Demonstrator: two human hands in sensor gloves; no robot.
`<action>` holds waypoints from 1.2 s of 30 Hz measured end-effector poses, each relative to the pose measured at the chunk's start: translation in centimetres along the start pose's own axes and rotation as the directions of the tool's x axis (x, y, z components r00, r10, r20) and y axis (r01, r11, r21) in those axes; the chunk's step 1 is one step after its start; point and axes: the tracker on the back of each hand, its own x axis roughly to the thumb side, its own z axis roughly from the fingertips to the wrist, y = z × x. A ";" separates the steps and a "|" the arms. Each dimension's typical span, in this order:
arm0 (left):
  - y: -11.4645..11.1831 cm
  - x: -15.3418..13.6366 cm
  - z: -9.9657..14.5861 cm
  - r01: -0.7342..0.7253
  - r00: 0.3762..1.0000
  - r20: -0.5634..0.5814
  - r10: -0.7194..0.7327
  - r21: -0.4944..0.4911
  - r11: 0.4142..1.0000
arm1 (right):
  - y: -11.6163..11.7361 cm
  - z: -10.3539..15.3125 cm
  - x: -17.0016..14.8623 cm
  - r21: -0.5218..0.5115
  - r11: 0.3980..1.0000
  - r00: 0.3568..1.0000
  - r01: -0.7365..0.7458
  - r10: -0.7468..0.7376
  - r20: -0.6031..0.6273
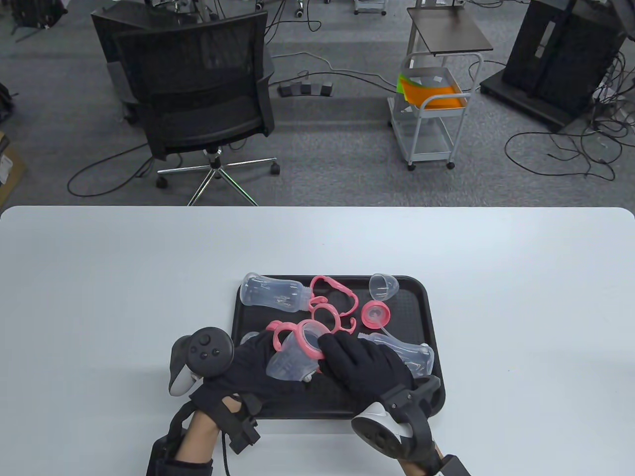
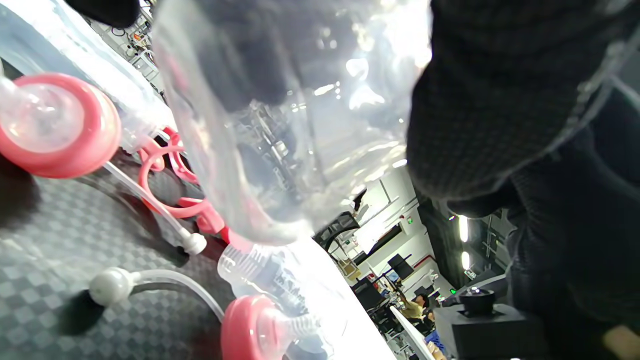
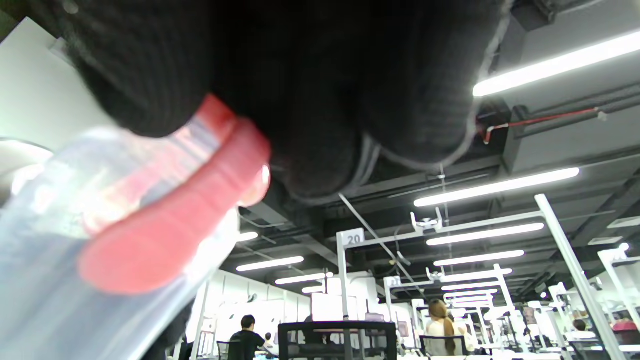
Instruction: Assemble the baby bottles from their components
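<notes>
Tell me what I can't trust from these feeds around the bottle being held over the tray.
- Table view: the right hand covers part of the pink handle ring on the held bottle; whether the ring is fully seated is hidden.
- Right wrist view: ring and bottle are blurred and too close; the glove blocks the rest.
- Left wrist view: the left hand and the bottle wall fill the frame.
- Table view: an object at the tray left edge is half hidden by the left hand.

A tray [image 1: 426, 317] sits at lower centre of the table [image 1: 99, 277]. In its upper left lies a bottle [image 1: 270, 292], handle rings [image 1: 332, 307] to its right, then a dome cap [image 1: 383, 286] above a collar [image 1: 375, 315]. Another bottle [image 1: 407, 353] lies lower right. Beyond the table, a chair [image 1: 198, 99] upper left, a cart [image 1: 431, 109] upper right.
</notes>
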 end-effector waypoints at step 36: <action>2.5 -2.2 1.1 -0.215 0.976 0.021 0.216 0.228 0.950 | 3.6 -0.8 -5.1 0.600 0.800 0.962 -0.007 0.169 -0.214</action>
